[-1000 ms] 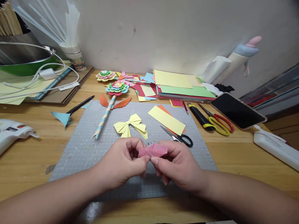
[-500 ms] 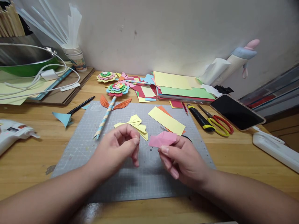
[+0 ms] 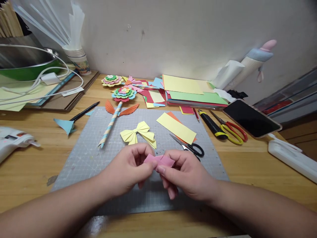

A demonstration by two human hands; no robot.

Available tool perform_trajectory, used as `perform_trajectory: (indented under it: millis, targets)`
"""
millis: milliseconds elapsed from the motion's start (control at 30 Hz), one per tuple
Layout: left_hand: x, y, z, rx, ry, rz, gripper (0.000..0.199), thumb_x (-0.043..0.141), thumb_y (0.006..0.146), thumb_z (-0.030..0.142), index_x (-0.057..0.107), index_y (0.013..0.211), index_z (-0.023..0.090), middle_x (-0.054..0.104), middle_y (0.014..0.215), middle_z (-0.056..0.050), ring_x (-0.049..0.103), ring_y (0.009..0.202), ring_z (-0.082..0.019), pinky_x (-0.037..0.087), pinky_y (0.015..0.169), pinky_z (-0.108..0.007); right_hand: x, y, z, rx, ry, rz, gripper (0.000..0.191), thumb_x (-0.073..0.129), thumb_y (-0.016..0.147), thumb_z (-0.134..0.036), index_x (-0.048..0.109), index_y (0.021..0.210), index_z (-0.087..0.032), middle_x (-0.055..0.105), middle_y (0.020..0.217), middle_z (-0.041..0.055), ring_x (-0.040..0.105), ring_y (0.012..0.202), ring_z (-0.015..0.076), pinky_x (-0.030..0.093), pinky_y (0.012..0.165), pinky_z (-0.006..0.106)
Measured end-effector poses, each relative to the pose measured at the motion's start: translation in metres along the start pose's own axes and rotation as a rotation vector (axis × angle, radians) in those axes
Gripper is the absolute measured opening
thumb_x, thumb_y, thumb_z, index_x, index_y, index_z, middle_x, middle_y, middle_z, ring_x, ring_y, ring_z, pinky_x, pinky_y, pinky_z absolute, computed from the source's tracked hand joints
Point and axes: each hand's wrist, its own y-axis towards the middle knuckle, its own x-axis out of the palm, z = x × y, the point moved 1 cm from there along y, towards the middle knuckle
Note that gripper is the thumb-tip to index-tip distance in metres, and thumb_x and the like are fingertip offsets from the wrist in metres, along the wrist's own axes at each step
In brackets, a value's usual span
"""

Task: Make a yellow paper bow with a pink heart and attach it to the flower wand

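A small folded piece of pink paper (image 3: 163,161) is pinched between both hands, above the grey cutting mat (image 3: 119,198). My left hand (image 3: 132,167) grips its left end with thumb and fingers. The right end is held by my right hand (image 3: 187,175), whose thumb presses the front. Just beyond the hands lies a yellow paper bow (image 3: 137,132). Black-handled scissors (image 3: 198,150) rest to the right, beside yellow and orange paper strips (image 3: 177,128). A paper flower on a striped stem (image 3: 112,124) with orange pleated leaves lies at the mat's upper left.
On the left are a glue gun (image 3: 16,140), a black pen (image 3: 85,111) and a blue paper piece (image 3: 65,125). A cutter (image 3: 213,125), pliers (image 3: 230,129) and a phone (image 3: 252,118) lie at right. Coloured paper (image 3: 195,96) is stacked by the wall.
My right hand has brought the pink paper left and down, and my left hand, empty before, now grips it too. The scissors and bow show more fully.
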Motion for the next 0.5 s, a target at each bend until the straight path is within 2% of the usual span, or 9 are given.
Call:
perform_trajectory:
  millis: [100, 200, 333, 400, 500]
  targets:
    - [0.001, 0.002, -0.003, -0.034, -0.056, 0.034, 0.029, 0.063, 0.078, 0.039, 0.048, 0.068, 0.017, 0.05, 0.052, 0.006, 0.043, 0.039, -0.004, 0.036, 0.037, -0.015, 0.0, 0.0, 0.001, -0.007, 0.042, 0.021, 0.031, 0.064, 0.082, -0.043, 0.05, 0.07, -0.017, 0.057, 0.05, -0.0063, 0.052, 0.033, 0.0049, 0.037, 0.033, 0.012]
    - [0.002, 0.004, -0.005, -0.057, -0.119, 0.004, 0.026, 0.065, 0.077, 0.038, 0.052, 0.071, 0.017, 0.052, 0.048, 0.006, 0.047, 0.041, -0.007, 0.041, 0.038, -0.016, 0.001, 0.0, 0.003, -0.017, 0.067, 0.03, 0.031, 0.062, 0.083, -0.045, 0.051, 0.075, -0.017, 0.057, 0.05, -0.0057, 0.052, 0.033, 0.0056, 0.036, 0.032, 0.013]
    - [-0.002, 0.004, -0.004, -0.058, -0.188, 0.003, 0.023, 0.069, 0.074, 0.031, 0.054, 0.066, 0.016, 0.053, 0.047, 0.005, 0.047, 0.04, -0.006, 0.041, 0.038, -0.014, 0.001, 0.0, 0.004, -0.042, -0.006, 0.012, 0.03, 0.06, 0.085, -0.043, 0.049, 0.074, -0.018, 0.057, 0.057, -0.0039, 0.055, 0.041, 0.0067, 0.04, 0.038, 0.016]
    - [-0.005, 0.004, -0.003, -0.095, -0.285, -0.033, 0.021, 0.068, 0.074, 0.03, 0.056, 0.066, 0.016, 0.051, 0.044, 0.006, 0.042, 0.035, -0.004, 0.037, 0.035, -0.012, -0.003, 0.001, 0.003, -0.202, -0.099, 0.038, 0.024, 0.067, 0.081, -0.037, 0.05, 0.084, -0.02, 0.058, 0.069, -0.0027, 0.056, 0.052, 0.0082, 0.046, 0.046, 0.02]
    - [-0.01, 0.003, 0.0, -0.187, -0.425, -0.128, 0.018, 0.067, 0.073, 0.029, 0.058, 0.065, 0.015, 0.049, 0.04, 0.006, 0.037, 0.031, -0.002, 0.032, 0.032, -0.01, -0.011, 0.0, -0.003, -0.72, -0.392, 0.192, 0.043, 0.075, 0.074, -0.019, 0.049, 0.107, -0.027, 0.054, 0.092, -0.0004, 0.055, 0.072, 0.0115, 0.049, 0.06, 0.024]
